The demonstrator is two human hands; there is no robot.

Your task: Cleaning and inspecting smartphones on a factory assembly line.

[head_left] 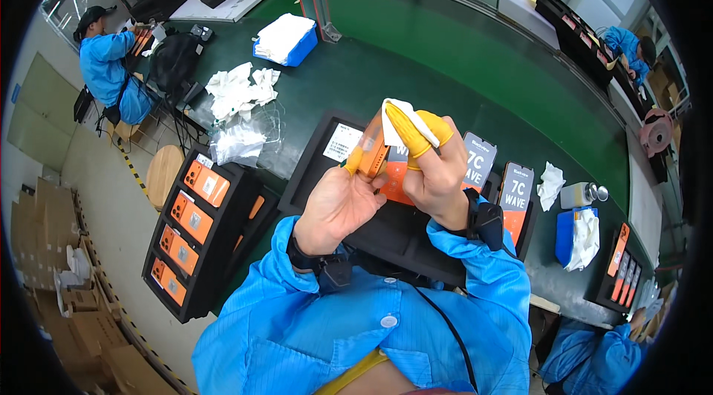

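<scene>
My left hand [330, 205] grips an orange phone [373, 151] by its lower part, tilted up over the black foam tray [371, 240]. Yellow finger cots cover some fingertips of both hands. In my right hand [440, 179] a white wiping cloth [408, 109] is pinched and wrapped over the fingertips, close against the phone's top edge. Whether it touches the phone is hard to tell. Behind my hands, phones with grey-and-orange printed screens, such as the phone [514, 198] at the right, lie in the tray. A white label [342, 142] shows at its left.
At left stands a black foam tray [158, 265] of several orange phones. Crumpled white cloths [241, 90] and a blue box [303, 53] lie farther back. Right are a bottle [579, 195] and another blue box [566, 239]. Co-workers in blue sit around, one person [111, 60] far left.
</scene>
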